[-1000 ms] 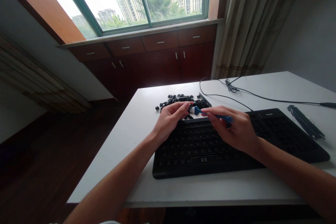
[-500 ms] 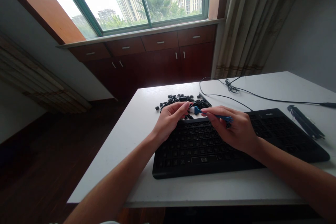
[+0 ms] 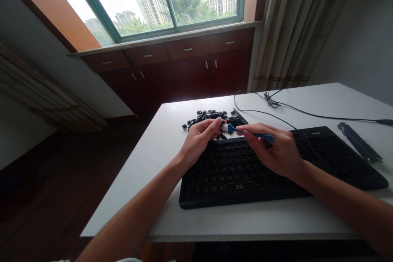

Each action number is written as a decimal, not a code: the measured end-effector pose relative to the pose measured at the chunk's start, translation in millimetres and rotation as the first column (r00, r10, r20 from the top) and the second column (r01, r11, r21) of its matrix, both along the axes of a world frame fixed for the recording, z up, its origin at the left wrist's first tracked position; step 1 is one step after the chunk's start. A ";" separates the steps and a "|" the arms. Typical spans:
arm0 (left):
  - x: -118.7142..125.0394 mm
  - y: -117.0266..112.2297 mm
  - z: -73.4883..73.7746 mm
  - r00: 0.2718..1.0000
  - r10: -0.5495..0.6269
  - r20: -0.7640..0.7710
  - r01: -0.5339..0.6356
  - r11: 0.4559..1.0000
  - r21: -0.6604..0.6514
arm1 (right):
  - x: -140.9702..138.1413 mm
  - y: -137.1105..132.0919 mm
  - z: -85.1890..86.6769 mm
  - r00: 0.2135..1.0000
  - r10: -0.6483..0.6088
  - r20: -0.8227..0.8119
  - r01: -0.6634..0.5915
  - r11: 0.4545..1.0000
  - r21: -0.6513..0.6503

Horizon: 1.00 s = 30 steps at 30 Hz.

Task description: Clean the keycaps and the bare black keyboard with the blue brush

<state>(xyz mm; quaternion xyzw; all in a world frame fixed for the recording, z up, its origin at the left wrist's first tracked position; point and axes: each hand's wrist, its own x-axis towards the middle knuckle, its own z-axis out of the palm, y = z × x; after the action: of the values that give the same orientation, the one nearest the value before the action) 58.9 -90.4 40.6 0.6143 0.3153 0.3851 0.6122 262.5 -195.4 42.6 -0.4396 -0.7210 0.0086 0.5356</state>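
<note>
Working at the top-left corner of the black keyboard (image 3: 276,168), our left hand (image 3: 198,143) curls, thumb and fingertips pinched at the white tip of a small blue tool (image 3: 250,133); whether a keycap sits in that pinch we cannot tell. At 12 o'clock from this hand lies a pile of loose black keycaps (image 3: 215,118) on the white table (image 3: 147,163).

Our right hand (image 3: 276,151) closes around the blue tool's handle, tip pointing toward 9 o'clock, just above the keyboard's top row. A cable (image 3: 307,112) runs at 1 o'clock; a black strip (image 3: 359,141) lies at 3 o'clock.

Progress, judged: many caps are off, yet most keys look seated, so much remains.

Versus half a second earlier: hands and tool hold nearly the same pose; only the view shifts slightly.
</note>
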 end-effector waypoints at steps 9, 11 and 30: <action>-0.4 0.7 -1.0 1.000 -0.010 0.018 0.011 1.000 -0.022 | 1.6 -0.5 -2.4 0.999 -0.004 -0.044 0.003 0.999 -0.039; -0.4 0.6 -1.0 1.000 -0.010 0.014 0.011 1.000 -0.019 | 1.8 -0.2 -2.9 0.999 -0.007 -0.049 0.005 0.999 -0.041; -1.1 1.6 -0.9 1.000 0.011 -0.009 -0.010 0.999 0.038 | 1.7 -1.3 -1.8 0.999 -0.012 -0.032 0.011 0.999 -0.044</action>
<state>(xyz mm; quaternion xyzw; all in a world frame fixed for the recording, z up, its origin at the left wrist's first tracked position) 57.8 -88.8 39.7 0.6260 0.3138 0.3916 0.5969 264.1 -196.7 40.8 -0.4551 -0.7095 0.0282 0.5373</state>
